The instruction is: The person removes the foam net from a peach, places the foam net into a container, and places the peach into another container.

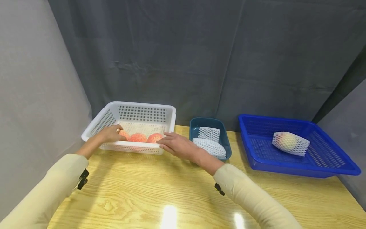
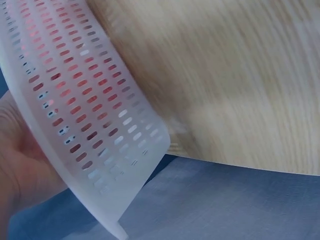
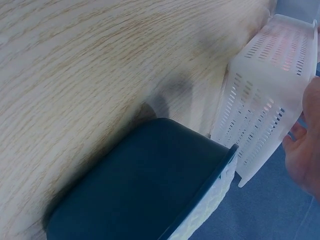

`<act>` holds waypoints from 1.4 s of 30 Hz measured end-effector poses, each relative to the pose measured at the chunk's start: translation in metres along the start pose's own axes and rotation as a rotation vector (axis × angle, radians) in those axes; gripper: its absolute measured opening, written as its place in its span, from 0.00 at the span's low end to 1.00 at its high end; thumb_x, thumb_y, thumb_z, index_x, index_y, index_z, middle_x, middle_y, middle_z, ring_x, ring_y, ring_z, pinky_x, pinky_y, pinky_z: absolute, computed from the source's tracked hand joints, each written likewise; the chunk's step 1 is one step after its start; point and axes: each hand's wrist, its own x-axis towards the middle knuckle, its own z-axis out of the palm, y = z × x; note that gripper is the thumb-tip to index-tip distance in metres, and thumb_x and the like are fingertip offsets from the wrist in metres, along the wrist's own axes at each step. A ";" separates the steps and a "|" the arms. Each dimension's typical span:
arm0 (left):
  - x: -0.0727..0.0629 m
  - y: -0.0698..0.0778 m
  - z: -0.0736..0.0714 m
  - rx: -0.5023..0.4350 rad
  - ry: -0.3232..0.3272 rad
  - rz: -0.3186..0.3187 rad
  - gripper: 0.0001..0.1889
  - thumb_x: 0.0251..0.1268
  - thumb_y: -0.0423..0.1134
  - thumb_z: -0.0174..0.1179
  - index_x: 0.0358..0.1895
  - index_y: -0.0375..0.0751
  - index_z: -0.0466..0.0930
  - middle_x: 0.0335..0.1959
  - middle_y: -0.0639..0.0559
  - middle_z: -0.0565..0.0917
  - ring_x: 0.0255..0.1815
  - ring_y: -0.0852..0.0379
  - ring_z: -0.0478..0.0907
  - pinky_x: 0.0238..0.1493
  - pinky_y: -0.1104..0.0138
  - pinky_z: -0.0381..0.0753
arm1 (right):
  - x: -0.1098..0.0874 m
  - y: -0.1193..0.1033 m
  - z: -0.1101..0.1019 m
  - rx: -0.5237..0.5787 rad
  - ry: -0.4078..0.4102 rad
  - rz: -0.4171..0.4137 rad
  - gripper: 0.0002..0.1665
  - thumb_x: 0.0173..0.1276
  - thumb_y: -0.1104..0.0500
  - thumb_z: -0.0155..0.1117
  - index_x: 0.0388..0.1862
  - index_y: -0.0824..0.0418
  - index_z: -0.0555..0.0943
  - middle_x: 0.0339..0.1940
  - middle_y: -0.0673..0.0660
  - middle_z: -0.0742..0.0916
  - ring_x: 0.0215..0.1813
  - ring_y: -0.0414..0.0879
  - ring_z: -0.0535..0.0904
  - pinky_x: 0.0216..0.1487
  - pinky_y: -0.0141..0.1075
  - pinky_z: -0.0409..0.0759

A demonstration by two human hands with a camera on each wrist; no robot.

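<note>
A white slotted basket (image 1: 143, 104) holds three red-yellow apples along its near wall. My left hand (image 1: 112, 133) reaches over the front left of it, fingers curled about the left apple (image 1: 124, 135). The middle apple (image 1: 138, 137) lies beside it. My right hand (image 1: 180, 145) extends over the basket's front right corner, its fingers fairly straight and the fingertips at the right apple (image 1: 154, 138). In the left wrist view, the slotted wall hides the fingers of my left hand (image 2: 25, 170). In the right wrist view, my right hand (image 3: 305, 145) is at the basket rim.
A dark teal bin (image 1: 227, 140) with white foam net sleeves (image 1: 210, 147) stands just right of the white basket, under my right wrist. Farther right, a blue basket (image 1: 286, 168) contains one fruit in a foam net (image 1: 288, 142). A grey curtain (image 1: 183, 57) closes off the wooden table's back.
</note>
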 end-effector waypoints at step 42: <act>0.005 0.071 0.020 0.003 0.320 0.097 0.33 0.74 0.45 0.53 0.75 0.32 0.58 0.70 0.25 0.62 0.67 0.24 0.61 0.60 0.35 0.68 | -0.003 -0.002 -0.037 -0.265 0.069 0.174 0.25 0.74 0.51 0.62 0.65 0.60 0.79 0.64 0.61 0.81 0.68 0.59 0.72 0.70 0.53 0.65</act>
